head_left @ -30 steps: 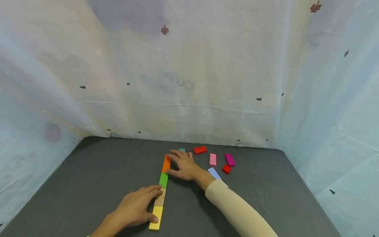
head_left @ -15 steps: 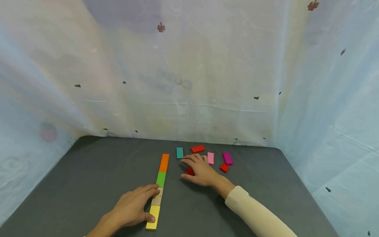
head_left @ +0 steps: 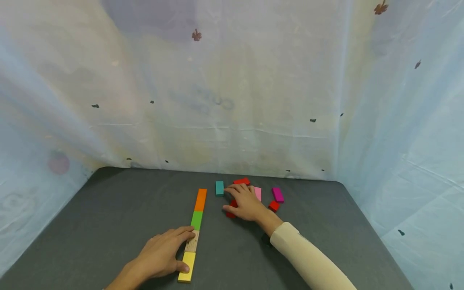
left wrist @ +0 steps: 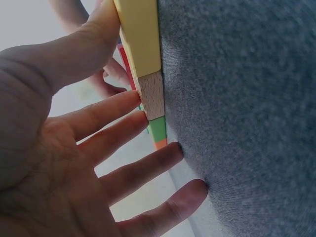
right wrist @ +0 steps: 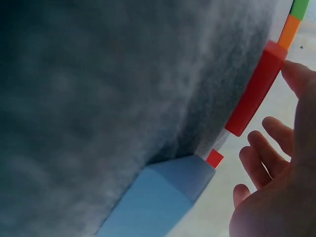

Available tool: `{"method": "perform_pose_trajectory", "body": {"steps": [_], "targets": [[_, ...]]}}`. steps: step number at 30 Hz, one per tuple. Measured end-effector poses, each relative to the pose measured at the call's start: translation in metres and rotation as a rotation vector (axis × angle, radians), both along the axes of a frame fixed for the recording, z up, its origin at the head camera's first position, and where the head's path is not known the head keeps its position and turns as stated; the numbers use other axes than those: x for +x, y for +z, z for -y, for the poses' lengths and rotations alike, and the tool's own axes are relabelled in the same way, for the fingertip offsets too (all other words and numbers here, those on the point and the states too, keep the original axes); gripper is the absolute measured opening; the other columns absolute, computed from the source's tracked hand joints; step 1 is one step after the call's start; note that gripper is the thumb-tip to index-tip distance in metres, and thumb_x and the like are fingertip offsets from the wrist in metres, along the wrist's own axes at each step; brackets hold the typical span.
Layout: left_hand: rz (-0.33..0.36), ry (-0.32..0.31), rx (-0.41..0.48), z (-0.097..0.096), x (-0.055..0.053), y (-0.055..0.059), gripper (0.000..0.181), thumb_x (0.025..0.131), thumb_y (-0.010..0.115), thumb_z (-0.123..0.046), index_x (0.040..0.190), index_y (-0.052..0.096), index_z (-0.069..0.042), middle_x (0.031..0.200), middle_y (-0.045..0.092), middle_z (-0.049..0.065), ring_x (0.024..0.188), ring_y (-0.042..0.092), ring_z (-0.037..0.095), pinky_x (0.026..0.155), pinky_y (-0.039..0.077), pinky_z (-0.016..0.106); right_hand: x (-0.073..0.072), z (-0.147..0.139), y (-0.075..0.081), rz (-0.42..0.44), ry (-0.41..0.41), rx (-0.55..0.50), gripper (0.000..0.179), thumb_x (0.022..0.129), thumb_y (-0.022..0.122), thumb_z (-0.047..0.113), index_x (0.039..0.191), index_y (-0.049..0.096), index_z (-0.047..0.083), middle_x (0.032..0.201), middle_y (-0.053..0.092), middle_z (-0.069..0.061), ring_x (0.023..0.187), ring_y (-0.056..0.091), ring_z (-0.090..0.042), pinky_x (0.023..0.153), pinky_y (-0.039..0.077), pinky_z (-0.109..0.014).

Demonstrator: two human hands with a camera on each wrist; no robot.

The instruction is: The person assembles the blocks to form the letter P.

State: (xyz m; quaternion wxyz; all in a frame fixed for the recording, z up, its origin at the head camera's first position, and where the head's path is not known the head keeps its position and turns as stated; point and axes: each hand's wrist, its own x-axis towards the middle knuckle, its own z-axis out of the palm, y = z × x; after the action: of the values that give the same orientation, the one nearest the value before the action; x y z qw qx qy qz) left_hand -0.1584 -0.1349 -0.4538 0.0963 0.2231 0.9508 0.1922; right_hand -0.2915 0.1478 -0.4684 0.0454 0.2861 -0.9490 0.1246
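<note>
A straight row of blocks runs away from me in the head view: yellow block (head_left: 187,269), bare wood block (head_left: 192,243), green block (head_left: 196,220) and orange block (head_left: 201,199). My left hand (head_left: 161,249) lies along its near part, thumb on the yellow block and fingertips by the wood and green ones. Fairly straight fingers spread beside the row in the left wrist view. Over a dark red block (head_left: 232,211) hovers my right hand (head_left: 246,203), loosely bent. In the right wrist view its thumb is close to that red block (right wrist: 256,89); contact is unclear.
Around the right hand lie a teal block (head_left: 219,188), a red block (head_left: 241,181), a pink block (head_left: 258,193), a magenta block (head_left: 278,195) and a small red block (head_left: 274,206). A light blue block (right wrist: 158,197) shows in the right wrist view. Pale curtains (head_left: 232,100) enclose the dark table (head_left: 119,209).
My right hand has left the orange block's side and moved right, over the dark red block, then slightly farther away from me. My left hand stays on the row.
</note>
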Motion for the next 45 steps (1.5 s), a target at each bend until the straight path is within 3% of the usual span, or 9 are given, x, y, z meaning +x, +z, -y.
{"method": "perform_pose_trajectory", "body": {"steps": [15, 24, 34, 39, 45], "targets": [[0.009, -0.005, 0.006, 0.001, -0.002, -0.002, 0.088, 0.061, 0.087, -0.057, 0.136, 0.060, -0.022, 0.148, 0.052, -0.001, 0.124, 0.058, 0.033, 0.084, 0.051, 0.061, -0.033, 0.016, 0.000, 0.094, -0.058, -0.031, 0.068, 0.097, 0.059, 0.049, 0.153, 0.039, 0.018, 0.157, 0.040, -0.005, 0.144, 0.038, -0.028, 0.108, 0.030, -0.055], [0.025, -0.003, -0.002, -0.002, -0.002, -0.002, 0.088, 0.061, 0.086, -0.058, 0.136, 0.060, -0.021, 0.148, 0.052, 0.000, 0.125, 0.057, 0.033, 0.085, 0.051, 0.061, -0.034, 0.012, -0.004, 0.156, -0.045, -0.067, 0.061, 0.099, 0.059, 0.043, 0.153, 0.040, 0.019, 0.156, 0.042, -0.004, 0.144, 0.037, -0.027, 0.111, 0.029, -0.057], [0.022, 0.023, 0.002, -0.001, -0.002, -0.002, 0.087, 0.060, 0.089, -0.054, 0.135, 0.060, -0.022, 0.147, 0.052, 0.000, 0.124, 0.058, 0.033, 0.085, 0.051, 0.061, -0.039, 0.017, -0.001, 0.196, 0.016, -0.042, 0.065, 0.100, 0.057, 0.042, 0.157, 0.032, 0.020, 0.163, 0.031, -0.002, 0.149, 0.031, -0.027, 0.114, 0.026, -0.059], [0.003, 0.005, 0.013, 0.000, -0.002, -0.002, 0.087, 0.061, 0.088, -0.054, 0.135, 0.060, -0.021, 0.147, 0.052, 0.001, 0.124, 0.058, 0.034, 0.084, 0.052, 0.059, -0.039, 0.019, 0.000, 0.176, 0.023, -0.043, 0.058, 0.101, 0.058, 0.037, 0.153, 0.040, 0.019, 0.159, 0.038, -0.006, 0.145, 0.035, -0.030, 0.110, 0.031, -0.056], [0.005, -0.001, 0.016, 0.000, -0.002, -0.003, 0.088, 0.060, 0.088, -0.054, 0.136, 0.060, -0.021, 0.147, 0.052, 0.001, 0.124, 0.057, 0.034, 0.083, 0.051, 0.060, -0.037, 0.019, 0.000, 0.174, -0.006, -0.050, 0.064, 0.097, 0.062, 0.043, 0.152, 0.040, 0.019, 0.155, 0.041, -0.008, 0.142, 0.036, -0.031, 0.110, 0.032, -0.056]]}}
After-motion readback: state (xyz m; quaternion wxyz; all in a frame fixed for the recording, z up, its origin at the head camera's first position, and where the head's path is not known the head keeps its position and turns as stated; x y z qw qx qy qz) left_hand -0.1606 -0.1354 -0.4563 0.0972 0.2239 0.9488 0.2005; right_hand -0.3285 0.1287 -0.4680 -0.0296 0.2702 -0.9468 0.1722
